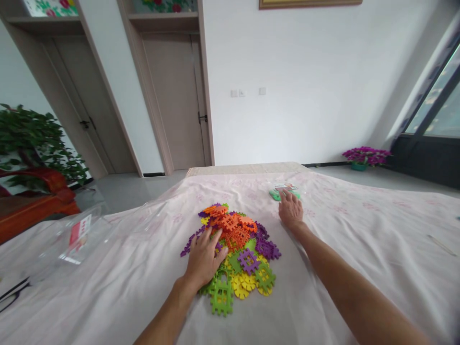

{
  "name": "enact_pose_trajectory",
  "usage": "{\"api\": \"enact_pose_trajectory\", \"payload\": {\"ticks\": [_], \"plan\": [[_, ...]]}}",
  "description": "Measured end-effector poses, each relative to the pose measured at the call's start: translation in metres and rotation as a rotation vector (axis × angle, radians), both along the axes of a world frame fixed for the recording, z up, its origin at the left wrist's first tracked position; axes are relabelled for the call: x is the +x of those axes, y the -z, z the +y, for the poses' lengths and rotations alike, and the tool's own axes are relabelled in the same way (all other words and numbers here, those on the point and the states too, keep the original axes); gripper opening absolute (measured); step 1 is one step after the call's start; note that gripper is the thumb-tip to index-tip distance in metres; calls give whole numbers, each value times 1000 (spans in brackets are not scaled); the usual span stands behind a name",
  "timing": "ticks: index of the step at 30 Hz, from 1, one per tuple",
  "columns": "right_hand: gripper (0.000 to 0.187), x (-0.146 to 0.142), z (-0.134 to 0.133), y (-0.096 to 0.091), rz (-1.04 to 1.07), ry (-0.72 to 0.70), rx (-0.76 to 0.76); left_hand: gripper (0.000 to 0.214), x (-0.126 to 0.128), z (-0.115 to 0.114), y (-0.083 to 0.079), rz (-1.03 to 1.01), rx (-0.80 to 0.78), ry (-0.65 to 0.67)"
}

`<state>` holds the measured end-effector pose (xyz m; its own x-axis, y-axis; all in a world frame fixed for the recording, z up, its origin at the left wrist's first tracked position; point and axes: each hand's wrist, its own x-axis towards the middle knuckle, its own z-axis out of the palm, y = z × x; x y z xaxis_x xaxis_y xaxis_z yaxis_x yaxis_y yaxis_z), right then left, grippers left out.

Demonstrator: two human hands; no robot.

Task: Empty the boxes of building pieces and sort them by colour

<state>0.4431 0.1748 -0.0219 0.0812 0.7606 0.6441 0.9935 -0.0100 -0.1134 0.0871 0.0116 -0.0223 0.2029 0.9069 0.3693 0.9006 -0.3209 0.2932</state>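
A heap of flat plastic interlocking pieces [239, 244] in orange, purple, green and yellow lies on a pale pink sheet [323, 249]. My left hand [204, 258] rests palm down on the heap's left side, fingers spread over the pieces. My right hand [290, 209] reaches farther out, its fingers lying flat on a green lid with a printed label [283, 191]. Neither hand grips anything that I can see.
A clear plastic container with a red label [74, 237] lies on its side at the left of the sheet. Beyond it stand a red wooden chair [39, 201], a leafy plant [32, 139] and two doors. A purple flower pot [364, 157] sits by the window.
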Motion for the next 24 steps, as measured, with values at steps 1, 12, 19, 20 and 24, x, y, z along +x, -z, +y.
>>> {"api": "enact_pose_trajectory", "payload": {"ticks": [1, 12, 19, 20, 24], "plan": [[48, 5, 5, -2, -46, 8, -24, 58, 3, -4, -5, 24, -51, -5], [21, 19, 22, -31, -398, -6, -149, 75, 47, -37, -42, 19, -334, 257], [21, -12, -14, -64, -109, -167, 79, 44, 33, -20, -24, -318, -80, 191], [20, -22, -23, -71, -32, -201, 133, 45, 31, -17, -21, -433, -38, 179], [18, -71, -74, -88, 176, -522, 268, 84, 25, -4, -16, -944, -7, 141]]}}
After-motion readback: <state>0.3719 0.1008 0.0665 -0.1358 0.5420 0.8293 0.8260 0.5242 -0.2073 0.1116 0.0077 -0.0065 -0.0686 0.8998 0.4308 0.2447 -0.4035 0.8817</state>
